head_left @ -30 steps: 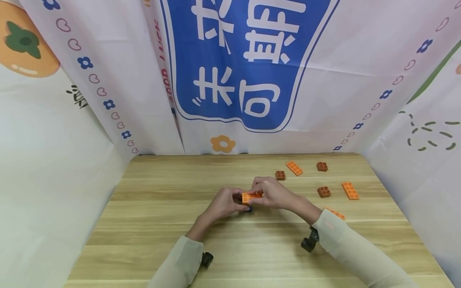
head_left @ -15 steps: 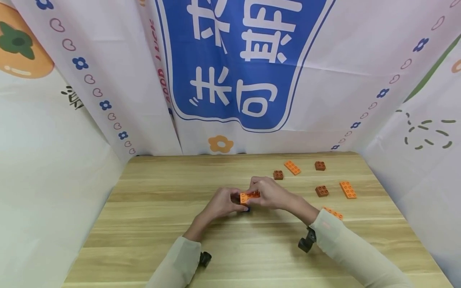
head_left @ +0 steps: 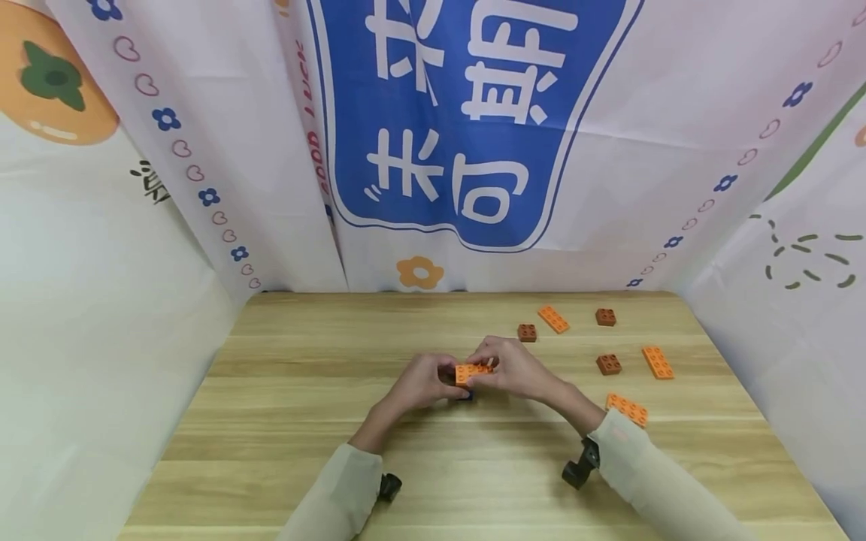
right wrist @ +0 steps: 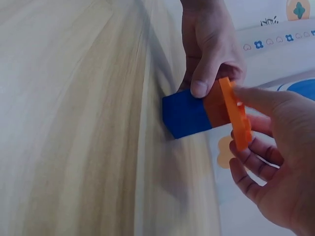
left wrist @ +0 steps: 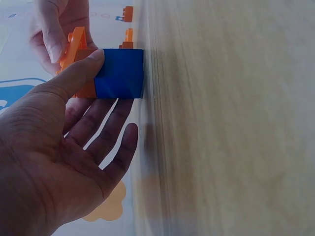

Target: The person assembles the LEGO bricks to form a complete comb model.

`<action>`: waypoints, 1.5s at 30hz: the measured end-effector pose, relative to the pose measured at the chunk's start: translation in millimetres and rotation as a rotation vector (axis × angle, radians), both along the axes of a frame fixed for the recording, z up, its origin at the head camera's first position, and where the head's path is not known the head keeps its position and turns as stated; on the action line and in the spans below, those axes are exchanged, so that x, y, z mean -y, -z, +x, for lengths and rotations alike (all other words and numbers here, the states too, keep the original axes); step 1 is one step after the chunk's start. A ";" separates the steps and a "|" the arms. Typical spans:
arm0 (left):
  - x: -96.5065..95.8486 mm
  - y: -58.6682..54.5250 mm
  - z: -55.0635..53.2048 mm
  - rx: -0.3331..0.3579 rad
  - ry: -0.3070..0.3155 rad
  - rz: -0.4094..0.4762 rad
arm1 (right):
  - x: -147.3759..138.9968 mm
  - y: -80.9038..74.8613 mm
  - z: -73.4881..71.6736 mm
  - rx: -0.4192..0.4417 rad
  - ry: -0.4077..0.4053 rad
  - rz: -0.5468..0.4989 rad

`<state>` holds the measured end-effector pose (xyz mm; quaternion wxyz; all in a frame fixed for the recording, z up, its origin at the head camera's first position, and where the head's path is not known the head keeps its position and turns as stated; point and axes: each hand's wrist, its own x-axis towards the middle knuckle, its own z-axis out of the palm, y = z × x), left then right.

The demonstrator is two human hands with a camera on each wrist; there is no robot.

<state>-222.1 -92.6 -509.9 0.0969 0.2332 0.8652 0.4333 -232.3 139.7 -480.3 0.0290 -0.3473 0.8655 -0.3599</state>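
Note:
My left hand (head_left: 422,380) grips a small stack standing on the table, thumb on the near side and fingers behind it. At the bottom of the stack is a blue block (left wrist: 120,73), and on it sits a brown brick (right wrist: 215,107). Across the top lies a thin orange studded plate (right wrist: 235,115), jutting out past the brown brick toward my right hand (head_left: 517,366). My right thumb and fingers pinch this plate by its overhanging part. In the head view the hands hide most of the stack below the plate.
To the right lie three loose brown bricks, such as the brown brick (head_left: 609,364), and three orange plates. One orange plate (head_left: 626,409) is beside my right sleeve (head_left: 649,458). A printed cloth (head_left: 595,188) hangs along the table's back edge (head_left: 379,293).
My right forearm has shifted slightly down and away, uncovering more of the orange plate beside the sleeve. Both hands keep their hold on the stack and its top plate.

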 end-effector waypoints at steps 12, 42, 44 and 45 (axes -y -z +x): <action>-2.0 0.4 3.7 0.018 -0.022 0.003 | -24.2 11.8 -9.0 0.010 0.043 -0.127; -2.2 0.6 3.6 0.041 -0.048 -0.008 | -91.1 26.7 -47.3 -0.172 0.105 -0.108; -2.6 0.4 3.4 0.041 -0.049 -0.011 | -93.0 27.5 -50.3 -0.188 0.112 -0.094; -2.7 0.5 3.4 0.042 -0.050 -0.012 | -93.7 27.7 -51.4 -0.189 0.120 -0.084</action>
